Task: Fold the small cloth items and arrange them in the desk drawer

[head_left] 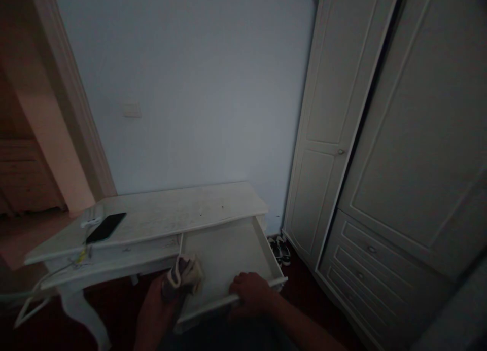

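A white desk (171, 211) stands against the wall with its right drawer (224, 249) pulled out; the drawer looks bare inside. My right hand (251, 292) rests on the drawer's front edge, fingers curled over it. My left hand (167, 295) is closed on a bunched grey-beige cloth (182, 275) at the drawer's left front corner. The room is dim.
A black phone (105, 227) and a small white object (90, 221) lie on the desk's left end, with a cable (57, 272) hanging off it. A tall white wardrobe (380, 153) fills the right side. Shoes (279, 249) sit on the floor between desk and wardrobe. A doorway (34, 138) opens at left.
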Demonstrator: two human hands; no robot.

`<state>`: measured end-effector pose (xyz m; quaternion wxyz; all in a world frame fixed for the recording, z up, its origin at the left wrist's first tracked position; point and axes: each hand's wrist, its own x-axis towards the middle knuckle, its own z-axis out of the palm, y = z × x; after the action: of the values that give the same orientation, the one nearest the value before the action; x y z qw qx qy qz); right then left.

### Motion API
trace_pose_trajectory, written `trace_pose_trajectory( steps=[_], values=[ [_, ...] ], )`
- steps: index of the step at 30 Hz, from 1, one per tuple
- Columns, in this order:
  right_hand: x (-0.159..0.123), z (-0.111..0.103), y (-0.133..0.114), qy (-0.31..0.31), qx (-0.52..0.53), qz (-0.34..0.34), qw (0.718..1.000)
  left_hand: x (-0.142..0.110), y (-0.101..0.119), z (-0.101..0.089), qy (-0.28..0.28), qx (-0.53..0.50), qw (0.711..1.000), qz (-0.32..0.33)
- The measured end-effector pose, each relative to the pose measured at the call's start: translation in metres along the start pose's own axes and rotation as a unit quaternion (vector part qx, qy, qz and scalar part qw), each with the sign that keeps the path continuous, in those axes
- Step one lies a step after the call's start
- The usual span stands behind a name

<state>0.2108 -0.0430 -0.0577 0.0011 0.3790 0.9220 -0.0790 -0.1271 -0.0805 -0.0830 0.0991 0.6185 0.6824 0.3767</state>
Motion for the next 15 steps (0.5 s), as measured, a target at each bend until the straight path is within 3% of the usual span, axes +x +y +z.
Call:
trace_pose_trajectory(
  steps=[4, 9, 12, 15],
  values=[
    [0.007, -0.003, -0.008, -0.014, -0.019, 0.015, 1.0, 0.055, 0.042, -0.003, -0.008, 0.121, 0.991, 0.062],
    [0.008, 0.007, -0.006, 0.009, -0.021, 0.024, 0.999, 0.117, 0.063, 0.0, 0.003, 0.154, 0.988, -0.003],
    [0.009, 0.015, -0.005, 0.021, -0.021, 0.036, 0.999, 0.118, 0.051, -0.001, -0.028, 0.084, 0.996, 0.022],
    [0.009, 0.018, -0.007, 0.034, -0.026, 0.042, 0.998, 0.084, 0.025, -0.004, -0.077, 0.015, 0.996, 0.044]
  ],
)
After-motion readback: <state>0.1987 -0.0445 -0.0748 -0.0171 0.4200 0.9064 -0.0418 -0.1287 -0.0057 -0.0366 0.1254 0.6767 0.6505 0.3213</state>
